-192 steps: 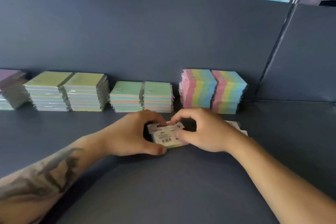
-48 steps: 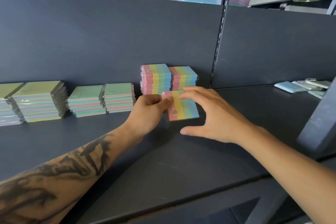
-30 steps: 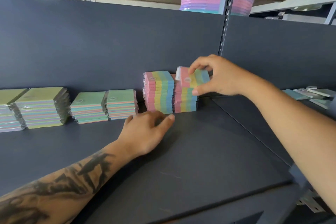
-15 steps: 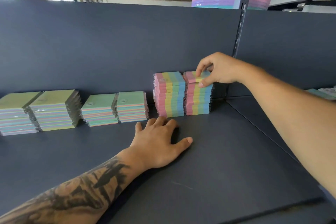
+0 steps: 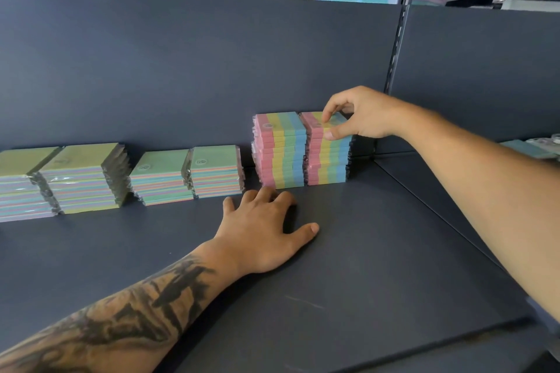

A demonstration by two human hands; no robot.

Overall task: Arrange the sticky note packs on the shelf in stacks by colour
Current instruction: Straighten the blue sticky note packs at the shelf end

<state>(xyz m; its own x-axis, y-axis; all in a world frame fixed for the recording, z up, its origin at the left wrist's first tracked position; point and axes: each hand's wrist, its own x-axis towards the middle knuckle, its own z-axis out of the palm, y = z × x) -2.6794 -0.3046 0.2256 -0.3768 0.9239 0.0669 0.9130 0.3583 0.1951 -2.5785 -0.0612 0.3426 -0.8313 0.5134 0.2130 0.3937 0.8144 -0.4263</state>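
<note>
Your right hand [image 5: 362, 113] pinches the top striped pink-yellow-green-blue sticky note pack [image 5: 318, 124] on the right rainbow stack [image 5: 328, 157].
Your left hand [image 5: 263, 230] lies spread flat on the dark grey shelf [image 5: 378, 266]. The pack looks light and stiff, but its clear wrap is likely slippery, so grip it by opposite edges and square it gently; the tall stack could shift.

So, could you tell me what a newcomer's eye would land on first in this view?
Probably the two tall rainbow-striped sticky note stacks against the dark shelf's back panel, with the right hand pinching the top pack of the right-hand one. Next, the tattooed left hand lying flat on the shelf, and the lower green-topped stacks further left.
</note>
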